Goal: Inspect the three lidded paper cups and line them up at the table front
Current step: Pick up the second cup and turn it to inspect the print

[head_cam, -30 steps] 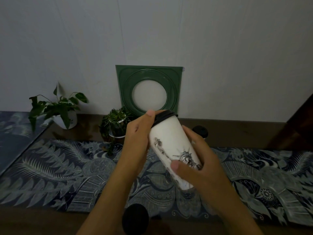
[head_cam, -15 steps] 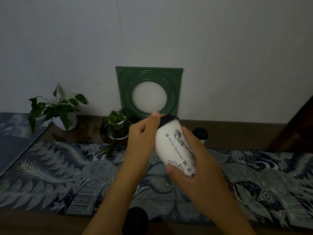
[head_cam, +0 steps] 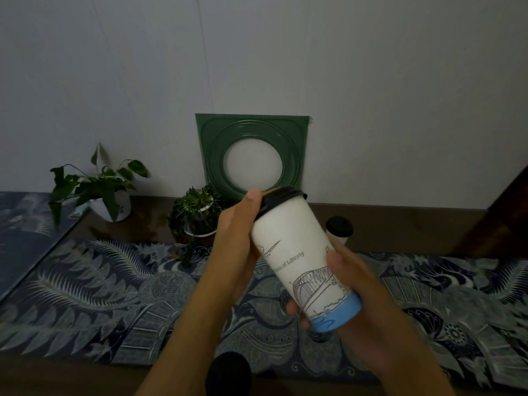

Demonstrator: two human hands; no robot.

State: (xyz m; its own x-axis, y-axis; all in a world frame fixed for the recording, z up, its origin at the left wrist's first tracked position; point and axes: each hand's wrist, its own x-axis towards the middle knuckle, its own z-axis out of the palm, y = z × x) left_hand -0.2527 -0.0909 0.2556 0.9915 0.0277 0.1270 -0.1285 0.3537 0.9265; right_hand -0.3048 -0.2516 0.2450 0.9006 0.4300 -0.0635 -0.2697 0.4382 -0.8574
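Observation:
I hold a tall white paper cup (head_cam: 297, 252) with a black lid, line drawings and a blue base, tilted above the table. My left hand (head_cam: 238, 241) grips it at the lid end. My right hand (head_cam: 354, 295) wraps the lower part near the blue base. A second lidded cup (head_cam: 339, 228) stands at the back of the table, partly behind the held cup. The black lid of a third cup (head_cam: 228, 372) shows at the front edge, under my left forearm.
A dark patterned cloth (head_cam: 100, 295) covers the table. Two potted plants (head_cam: 197, 215) (head_cam: 100, 190) stand at the back, left of centre. A green square frame (head_cam: 253, 155) leans on the wall. A dark wooden edge (head_cam: 503, 212) rises at the right.
The held cup has been turned in both hands, so a bridge drawing and the blue base now face me. My right hand slid lower on the cup.

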